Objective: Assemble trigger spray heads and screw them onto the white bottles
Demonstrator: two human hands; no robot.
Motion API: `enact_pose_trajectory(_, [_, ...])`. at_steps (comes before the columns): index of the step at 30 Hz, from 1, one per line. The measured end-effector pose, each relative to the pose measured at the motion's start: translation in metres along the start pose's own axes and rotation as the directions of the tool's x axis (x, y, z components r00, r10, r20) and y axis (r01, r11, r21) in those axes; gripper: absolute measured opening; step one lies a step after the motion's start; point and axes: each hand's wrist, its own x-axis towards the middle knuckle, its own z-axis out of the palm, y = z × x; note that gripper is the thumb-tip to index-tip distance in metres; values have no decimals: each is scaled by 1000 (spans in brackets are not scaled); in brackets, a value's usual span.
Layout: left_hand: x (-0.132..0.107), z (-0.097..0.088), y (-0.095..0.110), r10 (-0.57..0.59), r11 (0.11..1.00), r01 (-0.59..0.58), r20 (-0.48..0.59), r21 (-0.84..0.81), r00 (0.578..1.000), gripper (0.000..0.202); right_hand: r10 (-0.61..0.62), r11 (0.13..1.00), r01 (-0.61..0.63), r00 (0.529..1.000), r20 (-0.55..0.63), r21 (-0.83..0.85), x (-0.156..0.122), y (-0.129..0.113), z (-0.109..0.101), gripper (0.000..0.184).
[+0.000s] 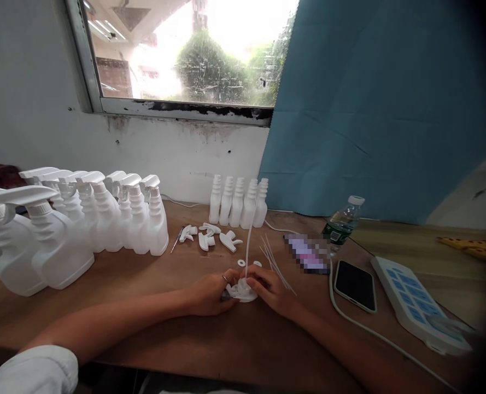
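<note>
My left hand [210, 294] is closed around a white trigger spray head [244, 294] close above the table. Rising nearly upright from that head is a thin white dip tube [248, 249]. The fingers of my right hand [276, 291] pinch at the tube's lower end, where it meets the head. Two white ring washers [241, 263] lie just beyond my hands. Several loose tubes [276, 265] rest right of them. Farther back are several loose spray heads [206, 241] and a thin screwdriver-like tool [177, 239].
Spray bottles with heads fitted [144, 219] crowd the left side. Headless white bottles [238, 202] stand in a row by the wall. To the right are a water bottle [344, 221], a blurred purple item [308, 253], a phone [355, 286], a power strip [417, 301] and a cable [366, 326].
</note>
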Motion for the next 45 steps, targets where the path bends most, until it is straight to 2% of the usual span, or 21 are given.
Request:
enact_pose_trajectory(5, [1, 1, 0, -13, 1000, 13, 4, 7, 1000, 31, 66, 997, -63, 996, -60, 55, 2, 0, 5, 33])
enact_pose_trajectory(10, [1, 0, -2, 20, 1000, -20, 24, -15, 1000, 30, 66, 998, -66, 998, -20, 21, -1, -3, 7, 30])
enact_pose_trajectory(14, [0, -1, -1, 0, 999, 1, 30, -49, 1000, 29, 77, 997, -77, 997, -15, 11, 0, -1, 4, 31])
enact_pose_trajectory(19, [2, -1, -4, -7, 984, 2, -32, -176, 999, 27, 6, 999, -3, 999, -50, 49, 1, 5, 1, 21])
enact_pose_trajectory(21, [4, -1, -7, 14, 973, -31, -77, -227, 997, 26, -66, 996, 69, 996, -61, 48, -2, 5, -1, 32])
enact_pose_trajectory(23, [6, -2, -10, 1, 961, -29, -101, -274, 995, 29, -200, 977, 196, 979, -34, -82, -4, 6, -6, 44])
enact_pose_trajectory(25, [6, -3, -10, -29, 944, -11, -115, -328, 993, 35, -338, 890, 342, 939, 67, -302, -5, 7, -10, 54])
enact_pose_trajectory(27, [5, -3, -7, -41, 920, -10, -121, -393, 992, 39, -435, 736, 472, 879, 195, -486, -4, 10, -14, 57])
enact_pose_trajectory(29, [5, -4, -2, -22, 897, -25, -99, -442, 995, 41, -509, 576, 566, 813, 284, -590, -1, 12, -16, 53])
enact_pose_trajectory(31, [8, -10, 2, 27, 895, -54, -66, -444, 997, 41, -572, 450, 613, 756, 317, -650, 3, 11, -19, 44])
enact_pose_trajectory(33, [20, -24, 4, 66, 909, -97, -91, -404, 994, 39, -614, 396, 611, 731, 297, -685, 9, 7, -26, 41])
enact_pose_trajectory(35, [42, -49, -2, 45, 928, -114, -200, -353, 979, 37, -641, 431, 564, 741, 201, -704, 18, -3, -38, 45])
enact_pose_trajectory(36, [57, -65, -7, 10, 939, -107, -285, -327, 958, 35, -651, 470, 532, 748, 130, -704, 23, -9, -46, 45])
enact_pose_trajectory(37, [74, -81, -15, -40, 950, -87, -394, -299, 918, 31, -637, 522, 486, 768, 59, -701, 30, -17, -55, 45])
enact_pose_trajectory(38, [92, -97, -25, -92, 959, -56, -494, -277, 865, 29, -630, 573, 453, 776, -14, -683, 37, -24, -65, 46])
enact_pose_trajectory(40, [128, -126, -47, -187, 966, 22, -639, -257, 746, 29, -632, 683, 392, 741, -228, -616, 52, -39, -86, 40])
enact_pose_trajectory(41, [144, -137, -58, -230, 963, 62, -688, -261, 688, 30, -585, 751, 333, 736, -341, -569, 60, -46, -97, 36])
enact_pose_trajectory(43, [170, -150, -79, -306, 949, 136, -735, -283, 605, 40, -506, 854, 309, 682, -528, -419, 72, -59, -115, 30])
enact_pose_trajectory(45, [189, -151, -95, -353, 935, 184, -735, -304, 579, 47, -444, 896, 339, 652, -615, -286, 80, -70, -130, 29])
